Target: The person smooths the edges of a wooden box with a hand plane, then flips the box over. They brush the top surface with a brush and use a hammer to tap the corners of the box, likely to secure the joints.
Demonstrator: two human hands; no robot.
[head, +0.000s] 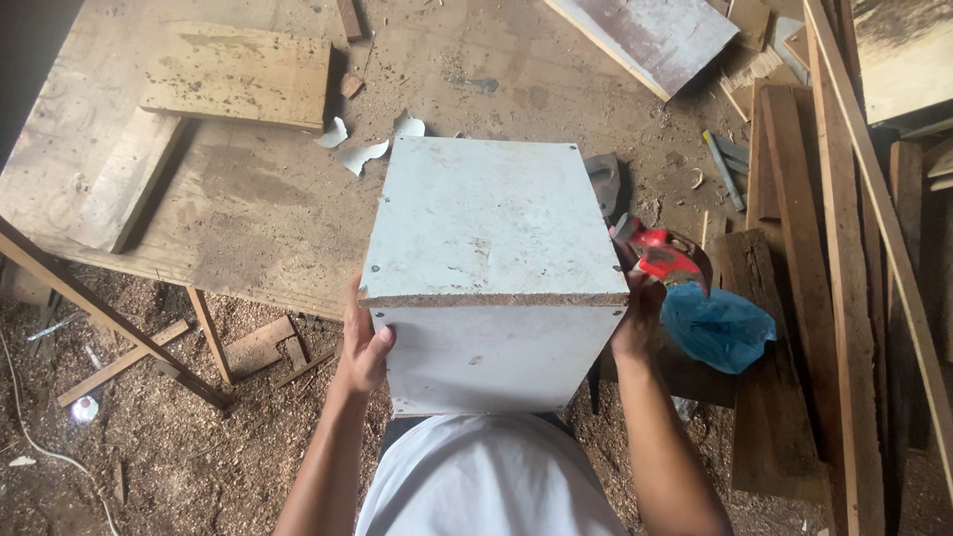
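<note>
A white box (496, 258) made of painted board, scuffed and marked, is held up between the person's two hands, close to the chest and above the near edge of a worn plywood surface (248, 199). Its broad top face tilts toward the camera, and a raw chipboard edge shows along the front.

The left hand (363, 342) presses against the box's left side near the lower front corner, fingers spread flat along the wall and the thumb on the front face. The right hand (635, 313) grips the right side at about the same height, fingers wrapped round the edge; most of them are hidden behind the box, so how wide they are spread cannot be told.

Just beside the right hand lies a red tool (663, 255), and below it a crumpled blue plastic bag (720, 326). Planks (794, 298) are stacked to the right. A loose board (238, 74) rests on the far left of the surface, with torn white scraps (359, 154) near the box's back edge. Sawdust (179, 447) covers the floor.
</note>
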